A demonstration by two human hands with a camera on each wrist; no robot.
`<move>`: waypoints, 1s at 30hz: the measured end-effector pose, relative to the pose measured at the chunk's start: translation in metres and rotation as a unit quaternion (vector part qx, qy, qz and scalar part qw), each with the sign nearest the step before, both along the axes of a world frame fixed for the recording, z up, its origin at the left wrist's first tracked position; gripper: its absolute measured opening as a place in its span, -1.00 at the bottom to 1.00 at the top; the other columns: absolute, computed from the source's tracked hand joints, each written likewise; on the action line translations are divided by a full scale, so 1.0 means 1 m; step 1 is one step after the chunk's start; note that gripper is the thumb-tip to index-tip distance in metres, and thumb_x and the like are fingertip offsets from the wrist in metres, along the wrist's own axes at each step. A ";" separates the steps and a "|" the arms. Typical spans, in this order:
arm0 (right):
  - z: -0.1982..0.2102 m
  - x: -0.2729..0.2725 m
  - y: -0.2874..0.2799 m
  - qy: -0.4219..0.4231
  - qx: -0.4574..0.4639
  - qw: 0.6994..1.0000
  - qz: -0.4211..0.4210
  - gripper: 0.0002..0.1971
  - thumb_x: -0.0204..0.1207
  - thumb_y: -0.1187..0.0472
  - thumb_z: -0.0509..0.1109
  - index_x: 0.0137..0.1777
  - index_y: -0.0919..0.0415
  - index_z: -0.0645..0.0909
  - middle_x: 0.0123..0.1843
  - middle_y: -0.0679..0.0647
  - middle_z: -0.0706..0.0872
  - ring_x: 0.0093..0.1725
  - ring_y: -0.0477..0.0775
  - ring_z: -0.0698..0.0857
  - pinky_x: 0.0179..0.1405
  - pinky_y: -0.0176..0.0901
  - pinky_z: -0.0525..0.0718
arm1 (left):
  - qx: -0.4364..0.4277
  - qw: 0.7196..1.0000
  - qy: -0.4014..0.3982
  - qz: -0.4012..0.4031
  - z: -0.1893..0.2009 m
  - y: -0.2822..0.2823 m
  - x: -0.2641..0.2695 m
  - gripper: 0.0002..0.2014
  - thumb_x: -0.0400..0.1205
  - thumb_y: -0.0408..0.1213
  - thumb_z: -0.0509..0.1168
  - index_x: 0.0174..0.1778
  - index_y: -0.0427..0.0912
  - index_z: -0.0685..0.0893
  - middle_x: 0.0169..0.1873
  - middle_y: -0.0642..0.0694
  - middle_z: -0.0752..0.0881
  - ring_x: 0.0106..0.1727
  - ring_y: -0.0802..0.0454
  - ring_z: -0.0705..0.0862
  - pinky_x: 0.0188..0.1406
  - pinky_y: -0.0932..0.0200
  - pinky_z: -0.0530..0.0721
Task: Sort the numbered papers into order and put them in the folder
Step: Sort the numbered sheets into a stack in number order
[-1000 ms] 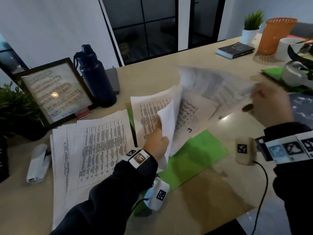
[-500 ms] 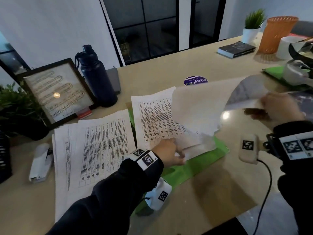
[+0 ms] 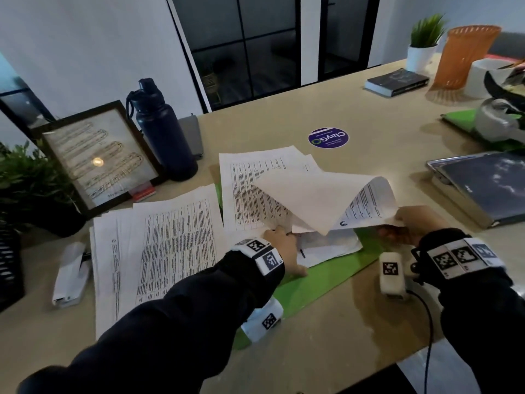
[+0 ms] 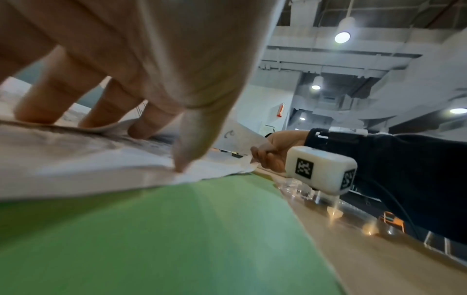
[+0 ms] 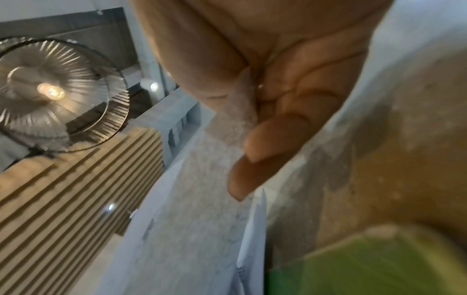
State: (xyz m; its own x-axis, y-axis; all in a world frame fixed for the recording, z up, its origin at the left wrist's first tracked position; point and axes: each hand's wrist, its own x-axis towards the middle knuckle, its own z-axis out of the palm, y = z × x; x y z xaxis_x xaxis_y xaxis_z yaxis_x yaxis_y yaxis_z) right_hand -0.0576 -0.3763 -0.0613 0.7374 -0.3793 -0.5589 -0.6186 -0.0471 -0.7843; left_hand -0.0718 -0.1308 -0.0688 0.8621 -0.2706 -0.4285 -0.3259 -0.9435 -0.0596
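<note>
Green folder (image 3: 326, 275), open on tabletop (image 3: 312, 351), as landmark. Left of it: loose paper stack (image 3: 159, 251). On its left part: printed sheets (image 3: 250, 194), left hand (image 3: 284, 251) fingers spread, pressing them flat. Above its right part: curled sheet (image 3: 326, 200), right hand (image 3: 417, 223) pinching its edge.

Paper stack (image 3: 170, 245) left of folder (image 3: 326, 277) on tabletop (image 3: 369, 118), bottle (image 3: 162, 132) behind, laptop (image 3: 483, 186) right
</note>
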 end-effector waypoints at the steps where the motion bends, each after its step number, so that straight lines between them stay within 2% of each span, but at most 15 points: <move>1: 0.000 0.000 -0.002 -0.013 0.009 1.000 -0.008 -0.72 0.61 0.42 -0.04 -0.25 0.38 0.45 -0.36 0.31 0.59 -0.47 0.19 0.58 -0.72 -0.25 0.56 | -0.008 1.000 -0.012 0.000 0.000 -0.001 0.001 -0.43 0.58 0.11 0.25 0.35 -0.25 0.44 0.37 -0.32 0.42 0.23 -0.28 0.55 0.06 -0.03 0.57; 3: -0.002 -0.001 -0.004 -0.038 0.001 0.999 -0.019 -0.68 0.61 0.42 -0.08 -0.29 0.36 0.43 -0.50 0.25 0.62 -0.66 0.09 0.59 -0.76 -0.34 0.46 | -0.009 0.999 -0.032 -0.009 -0.002 -0.004 0.000 -0.57 0.65 -0.08 0.16 0.35 -0.28 0.43 0.31 -0.33 0.47 0.11 -0.24 0.62 -0.09 0.03 0.58; 6: -0.005 -0.004 -0.009 -0.042 -0.050 0.998 0.014 -0.69 0.58 0.42 -0.07 -0.30 0.38 0.44 -0.68 0.21 0.62 -0.80 0.03 0.52 -0.77 -0.39 0.42 | -0.025 0.998 -0.036 -0.043 -0.010 -0.007 -0.007 -0.34 0.58 0.09 0.23 0.49 -0.24 0.30 0.42 -0.27 0.33 0.31 -0.25 0.46 0.15 -0.09 0.57; 9: -0.008 0.000 -0.008 -0.051 -0.003 0.998 -0.038 -0.76 0.59 0.40 0.02 -0.15 0.47 0.50 -0.31 0.27 0.61 -0.48 0.20 0.61 -0.67 -0.26 0.55 | -0.026 0.998 -0.029 -0.058 -0.008 -0.012 -0.013 -0.29 0.56 0.12 0.25 0.52 -0.24 0.26 0.48 -0.22 0.28 0.41 -0.23 0.34 0.26 -0.10 0.50; 11: -0.007 0.000 -0.010 -0.066 -0.080 0.995 0.014 -0.76 0.63 0.25 0.21 0.18 0.38 0.56 0.02 0.19 0.62 -0.08 0.21 0.66 -0.31 -0.25 0.66 | -0.045 0.996 -0.047 -0.057 -0.002 -0.012 -0.011 -0.45 0.60 0.00 0.24 0.43 -0.23 0.38 0.40 -0.22 0.41 0.33 -0.21 0.44 0.16 -0.04 0.54; 12: -0.006 -0.001 -0.009 -0.064 -0.057 0.996 0.024 -0.72 0.61 0.28 0.24 0.27 0.35 0.55 0.09 0.16 0.61 -0.03 0.17 0.66 -0.26 -0.32 0.66 | -0.084 0.994 -0.056 -0.047 0.001 -0.011 -0.009 -0.56 0.62 -0.08 0.21 0.37 -0.23 0.46 0.32 -0.22 0.49 0.25 -0.19 0.51 0.07 0.00 0.56; 14: -0.005 0.001 -0.009 -0.115 0.019 0.992 0.054 -0.66 0.56 0.50 0.10 0.28 0.38 0.52 -0.01 0.21 0.62 -0.23 0.17 0.68 -0.53 -0.27 0.69 | -0.212 0.975 -0.062 0.019 0.007 -0.005 -0.004 -0.71 0.66 -0.18 0.14 0.22 -0.22 0.57 0.13 -0.18 0.64 0.09 -0.13 0.62 -0.06 0.08 0.55; 16: 0.004 -0.004 -0.003 -0.125 0.020 0.988 0.090 -0.60 0.47 0.60 0.01 0.20 0.36 0.53 -0.06 0.29 0.65 -0.42 0.18 0.73 -0.70 -0.27 0.60 | -0.353 0.926 -0.048 0.128 0.012 0.004 -0.001 -0.73 0.70 -0.17 0.11 0.22 -0.22 0.54 0.10 -0.14 0.66 0.03 -0.11 0.65 -0.02 0.04 0.59; 17: 0.006 -0.005 0.001 -0.137 0.030 0.984 0.110 -0.58 0.46 0.61 0.00 0.19 0.34 0.52 -0.06 0.30 0.66 -0.48 0.12 0.74 -0.71 -0.29 0.58 | -0.427 0.884 -0.029 0.190 0.014 0.009 0.001 -0.71 0.71 -0.14 0.11 0.26 -0.20 0.48 0.12 -0.14 0.65 -0.01 -0.10 0.67 0.00 -0.03 0.63; 20: 0.019 -0.008 0.016 -0.181 0.069 0.970 0.144 -0.59 0.51 0.59 0.01 0.20 0.27 0.53 -0.21 0.18 0.74 -0.56 -0.02 0.71 -0.72 -0.35 0.51 | -0.614 0.714 0.022 0.337 0.030 0.028 -0.001 -0.57 0.67 0.06 0.14 0.37 -0.06 0.30 0.08 -0.17 0.66 -0.19 -0.12 0.73 -0.13 -0.11 0.75; 22: 0.029 -0.010 0.034 -0.200 0.100 0.961 0.162 -0.62 0.55 0.57 0.03 0.15 0.24 0.57 -0.36 0.06 0.78 -0.57 -0.02 0.70 -0.72 -0.38 0.49 | -0.668 0.654 -0.003 0.354 0.047 0.050 -0.006 -0.55 0.65 0.17 0.10 0.42 0.15 0.23 0.07 -0.19 0.68 -0.22 -0.16 0.76 -0.25 -0.06 0.77; 23: 0.034 -0.012 0.046 -0.210 0.110 0.955 0.177 -0.63 0.57 0.56 0.04 0.12 0.21 0.58 -0.39 0.04 0.79 -0.56 -0.02 0.70 -0.72 -0.38 0.50 | -0.678 0.645 -0.019 0.352 0.056 0.065 -0.009 -0.55 0.65 0.17 0.07 0.45 0.22 0.24 0.07 -0.18 0.71 -0.21 -0.17 0.77 -0.26 -0.04 0.77; 25: 0.041 -0.015 0.073 -0.230 0.113 0.942 0.217 -0.63 0.59 0.53 0.05 0.15 0.17 0.58 -0.38 0.05 0.79 -0.54 0.00 0.72 -0.69 -0.34 0.53 | -0.657 0.669 -0.036 0.346 0.072 0.096 -0.021 -0.60 0.68 0.09 0.11 0.44 0.13 0.42 0.04 -0.14 0.76 -0.18 -0.15 0.79 -0.26 0.02 0.77; 27: 0.045 -0.019 0.105 -0.237 0.106 0.925 0.276 -0.61 0.61 0.51 0.06 0.27 0.15 0.52 -0.29 0.11 0.78 -0.52 0.03 0.73 -0.65 -0.29 0.58 | -0.616 0.706 -0.046 0.348 0.082 0.128 -0.036 -0.75 0.68 -0.09 0.19 0.20 0.00 0.67 -0.02 -0.14 0.79 -0.21 -0.08 0.78 -0.29 0.12 0.74; 30: 0.041 -0.025 0.166 -0.245 0.056 0.894 0.371 -0.42 0.61 0.50 0.01 0.51 -0.08 0.25 -0.02 0.14 0.73 -0.40 0.12 0.78 -0.59 -0.20 0.62 | -0.548 0.727 -0.086 0.404 0.081 0.177 -0.058 -0.85 0.64 -0.26 0.27 -0.09 -0.08 0.77 -0.20 -0.11 0.81 -0.31 0.00 0.76 -0.36 0.19 0.67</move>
